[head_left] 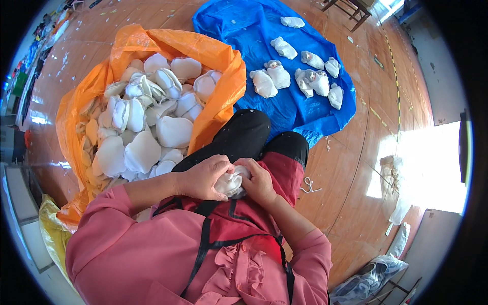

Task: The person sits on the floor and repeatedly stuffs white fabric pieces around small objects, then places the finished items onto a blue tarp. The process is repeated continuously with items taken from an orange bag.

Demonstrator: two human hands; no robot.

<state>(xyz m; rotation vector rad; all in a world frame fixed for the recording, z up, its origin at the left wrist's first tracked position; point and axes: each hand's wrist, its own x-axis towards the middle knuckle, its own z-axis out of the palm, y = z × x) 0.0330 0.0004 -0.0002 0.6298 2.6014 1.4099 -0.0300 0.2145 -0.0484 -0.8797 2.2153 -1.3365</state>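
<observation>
Over my lap, my left hand (pixel 204 178) and my right hand (pixel 259 182) close from both sides around a white, soft-looking bundle (pixel 232 183). Its near end looks greyish, and my fingers cover much of it. To my left, an orange plastic sack (pixel 137 39) gapes with its rim folded outward. Many white and cream cup-shaped pads (pixel 143 151) fill it, some nested together. Beyond my knees, several white wrapped bundles (pixel 263 84) of similar look lie on a blue plastic sheet (pixel 231 25).
A loose white string (pixel 310 186) lies on the tiled floor (pixel 335 168) right of my knee. A wooden stool (pixel 351 11) stands at the far right. Clear plastic wrapping (pixel 368 279) is at the lower right, and a yellow sack (pixel 53 234) at the left.
</observation>
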